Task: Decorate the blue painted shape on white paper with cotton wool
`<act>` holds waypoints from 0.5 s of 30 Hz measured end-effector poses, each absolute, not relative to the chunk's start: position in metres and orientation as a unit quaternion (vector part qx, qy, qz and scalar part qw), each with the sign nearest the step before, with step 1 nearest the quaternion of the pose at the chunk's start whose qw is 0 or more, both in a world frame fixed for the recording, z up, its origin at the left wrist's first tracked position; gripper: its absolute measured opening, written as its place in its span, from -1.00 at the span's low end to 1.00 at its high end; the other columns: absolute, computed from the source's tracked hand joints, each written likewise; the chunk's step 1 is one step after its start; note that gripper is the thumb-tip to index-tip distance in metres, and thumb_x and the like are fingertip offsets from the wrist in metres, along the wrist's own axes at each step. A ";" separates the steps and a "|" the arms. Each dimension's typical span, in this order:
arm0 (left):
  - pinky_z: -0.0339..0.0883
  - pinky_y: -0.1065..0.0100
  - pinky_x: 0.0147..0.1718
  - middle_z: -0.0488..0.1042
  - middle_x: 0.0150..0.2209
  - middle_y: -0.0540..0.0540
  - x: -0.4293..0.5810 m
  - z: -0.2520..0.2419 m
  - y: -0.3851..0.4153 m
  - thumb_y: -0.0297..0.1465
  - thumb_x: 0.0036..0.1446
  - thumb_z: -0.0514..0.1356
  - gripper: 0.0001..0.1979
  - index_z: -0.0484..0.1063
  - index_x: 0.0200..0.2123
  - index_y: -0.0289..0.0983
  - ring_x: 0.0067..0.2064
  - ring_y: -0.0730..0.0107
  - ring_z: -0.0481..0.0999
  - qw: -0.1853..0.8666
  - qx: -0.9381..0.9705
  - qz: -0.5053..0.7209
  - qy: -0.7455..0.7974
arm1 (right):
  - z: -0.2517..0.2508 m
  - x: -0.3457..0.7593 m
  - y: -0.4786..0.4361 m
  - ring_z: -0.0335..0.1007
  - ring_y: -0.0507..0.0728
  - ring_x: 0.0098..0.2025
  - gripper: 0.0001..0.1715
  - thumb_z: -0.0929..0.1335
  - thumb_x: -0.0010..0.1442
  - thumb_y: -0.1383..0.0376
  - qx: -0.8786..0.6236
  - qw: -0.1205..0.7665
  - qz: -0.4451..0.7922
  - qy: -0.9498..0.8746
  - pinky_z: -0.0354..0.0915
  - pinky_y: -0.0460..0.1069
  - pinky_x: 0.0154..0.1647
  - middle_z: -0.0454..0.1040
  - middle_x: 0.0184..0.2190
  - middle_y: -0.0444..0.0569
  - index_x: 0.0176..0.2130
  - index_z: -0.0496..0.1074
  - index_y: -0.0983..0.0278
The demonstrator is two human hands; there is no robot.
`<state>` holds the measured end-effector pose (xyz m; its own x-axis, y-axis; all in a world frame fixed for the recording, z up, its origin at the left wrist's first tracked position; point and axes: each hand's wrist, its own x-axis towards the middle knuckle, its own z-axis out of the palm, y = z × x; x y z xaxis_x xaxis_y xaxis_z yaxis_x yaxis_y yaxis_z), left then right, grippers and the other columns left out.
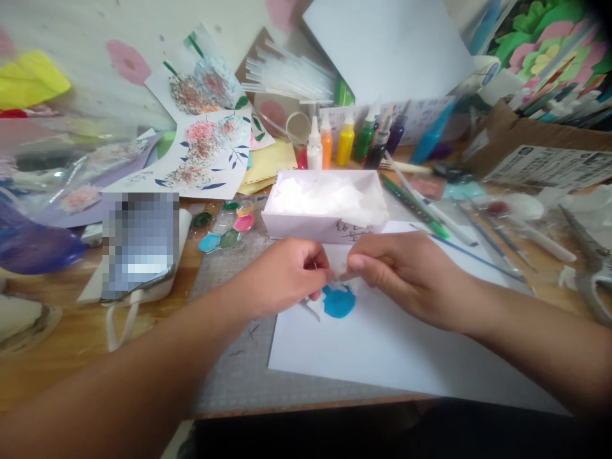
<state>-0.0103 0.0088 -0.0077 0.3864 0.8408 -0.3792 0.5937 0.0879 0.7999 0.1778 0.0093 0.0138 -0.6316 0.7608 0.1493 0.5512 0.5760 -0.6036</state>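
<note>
My left hand (292, 275) is closed in a pinch, thumb and fingertips together, just above the white paper sheet (363, 354). Close by on the right, my right hand (406, 273) is also closed, its thumb pressed on the curled fingers. A small pale wisp (338, 262) shows between the two hands; what each pinch holds is too small and blurred to name. Below the fingertips lies a round patch of blue paint (339, 301) on the sheet. Directly behind the hands stands a white box (306, 226) filled with soft white tissue or cotton (329, 194).
Paint bottles (345, 145) stand behind the box. A flower-shaped paint palette (224, 226) and a phone (143, 248) on a stand are left. Pens (415, 204), brushes and scissors (593, 274) lie right, near a cardboard box (549, 156). A grey cutting mat (239, 370) lies under the sheet.
</note>
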 end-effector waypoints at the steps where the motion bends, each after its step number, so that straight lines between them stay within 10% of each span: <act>1: 0.16 0.46 -0.62 0.38 -0.55 0.00 -0.011 -0.009 0.009 -0.27 0.00 0.08 -0.81 0.33 -0.44 -0.29 -0.55 0.48 0.34 0.495 0.671 0.125 0.538 | 0.013 0.175 0.010 0.14 -0.03 -0.59 -0.65 0.16 0.21 0.21 -0.381 0.191 0.251 -0.869 0.03 -0.12 -0.59 0.28 -0.64 -0.17 -0.54 0.28 0.27; 8: 0.10 0.47 -0.63 0.33 -0.54 0.04 -0.011 -0.010 0.008 -0.28 -0.13 0.18 -0.79 0.30 -0.44 -0.28 -0.55 0.51 0.28 0.422 0.734 0.119 0.518 | 0.013 0.166 0.014 0.20 -0.03 -0.58 -0.68 0.18 0.20 0.24 -0.409 0.206 0.285 -0.842 0.06 -0.12 -0.55 0.34 -0.62 -0.17 -0.52 0.32 0.28; 15: 0.03 0.47 -0.64 0.32 -0.56 0.09 -0.008 -0.010 0.006 -0.28 -0.15 0.19 -0.81 0.26 -0.47 -0.24 -0.56 0.50 0.26 0.353 0.762 0.104 0.534 | 0.027 0.192 0.023 0.19 0.00 -0.62 -0.60 0.17 0.21 0.12 -0.445 0.411 0.353 -0.713 0.11 -0.08 -0.59 0.26 -0.69 -0.15 -0.53 0.33 0.27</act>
<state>-0.0084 0.0061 -0.0104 0.4091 0.8860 -0.2182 0.7397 -0.1820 0.6478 0.1924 0.0229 0.0271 -0.2657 0.9249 0.2718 0.3447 0.3544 -0.8693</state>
